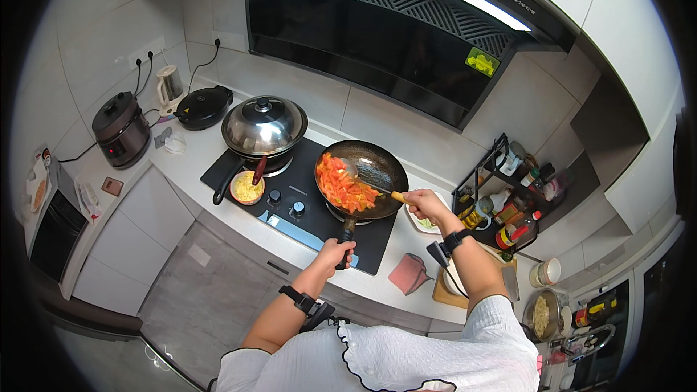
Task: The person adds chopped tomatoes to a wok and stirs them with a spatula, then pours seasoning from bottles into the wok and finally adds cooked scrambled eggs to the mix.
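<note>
My left hand [336, 257] grips the black handle [347, 228] of a dark wok [384, 163] on the right burner. Chopped tomatoes [343, 185] fill the wok's left and near side. In my right hand [427, 206] is a metal ladle or spatula with a yellow-tan handle [402, 197]. Its metal head [348, 167] rests among the tomatoes, partly covered by them. Left of the wok, a bowl of yellow food [248, 189], perhaps scrambled egg, sits on the black cooktop [321, 242]. A dark red handle [260, 170] extends over that bowl.
A lidded pan [264, 125] stands on the left burner, its black handle jutting forward. Beyond my right hand are a white dish [419, 223] and a rack of bottles [498, 207]. A pink cloth [408, 275] lies near the counter edge. A range hood [359, 49] overhangs the cooktop.
</note>
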A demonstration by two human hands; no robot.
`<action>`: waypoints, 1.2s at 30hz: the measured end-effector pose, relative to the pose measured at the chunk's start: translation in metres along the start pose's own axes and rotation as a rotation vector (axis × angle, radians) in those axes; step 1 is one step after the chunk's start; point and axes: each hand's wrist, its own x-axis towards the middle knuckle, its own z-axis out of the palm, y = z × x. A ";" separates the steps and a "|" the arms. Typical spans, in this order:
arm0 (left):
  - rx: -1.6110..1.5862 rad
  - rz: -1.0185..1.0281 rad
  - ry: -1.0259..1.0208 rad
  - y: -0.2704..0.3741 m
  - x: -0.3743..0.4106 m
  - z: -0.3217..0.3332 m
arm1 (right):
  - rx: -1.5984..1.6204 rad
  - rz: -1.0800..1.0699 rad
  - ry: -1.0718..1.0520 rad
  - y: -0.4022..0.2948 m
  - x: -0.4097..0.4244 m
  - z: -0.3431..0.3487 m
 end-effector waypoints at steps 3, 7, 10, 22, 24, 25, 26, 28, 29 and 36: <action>0.005 0.000 -0.001 -0.001 -0.001 0.000 | -0.490 -0.333 0.084 -0.010 -0.037 0.008; -0.002 0.001 0.031 0.001 -0.006 -0.001 | -1.001 -0.576 0.205 -0.043 -0.116 0.036; 0.009 0.007 0.053 0.001 -0.006 0.004 | -1.244 -0.649 0.314 -0.030 -0.116 0.052; 0.014 0.003 0.030 0.002 -0.003 0.004 | -1.229 -0.657 0.597 0.034 -0.043 0.040; 0.012 0.001 0.028 0.001 -0.005 0.003 | -1.118 -0.670 0.556 0.028 -0.059 0.042; 0.007 0.001 0.031 0.001 -0.005 0.001 | -1.064 -0.680 0.531 0.019 -0.069 0.045; 0.001 0.001 0.035 0.001 -0.006 0.000 | -1.009 -0.512 0.489 0.002 -0.076 0.046; 0.022 0.011 0.046 0.000 -0.003 0.002 | -0.994 -0.476 0.560 -0.002 -0.060 0.042; 0.031 0.014 0.054 -0.001 -0.002 0.002 | -0.986 -0.456 0.591 -0.001 -0.050 0.041; 0.011 0.017 0.040 0.002 -0.004 0.005 | -0.958 -0.616 0.390 -0.006 -0.019 0.051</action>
